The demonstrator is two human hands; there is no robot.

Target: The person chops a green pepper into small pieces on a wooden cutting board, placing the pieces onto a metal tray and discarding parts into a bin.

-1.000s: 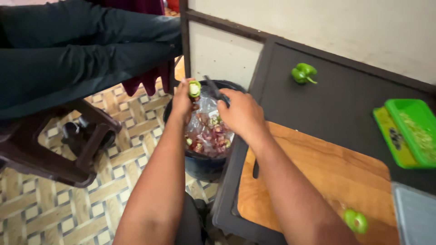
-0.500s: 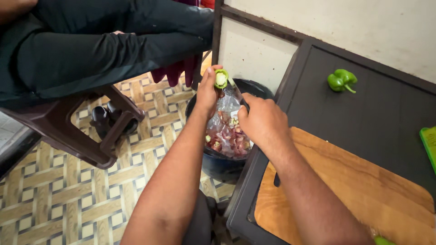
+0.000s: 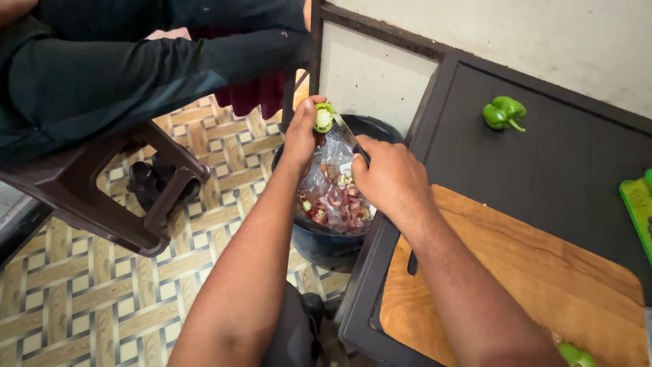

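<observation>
Left hand (image 3: 303, 139) pinching cut green pepper piece (image 3: 323, 118) over black bin (image 3: 326, 241), beside dark counter's left edge. Bin holding clear bag (image 3: 333, 187) of reddish and pale scraps. Right hand (image 3: 388, 178) closing around knife (image 3: 351, 139), handle hidden, blade touching pepper piece. Wooden board (image 3: 536, 285) lying at counter's (image 3: 564, 163) near edge. Whole green pepper (image 3: 504, 113) sitting near far edge. Green box (image 3: 638, 207) being cut off at right edge, contents unclear.
</observation>
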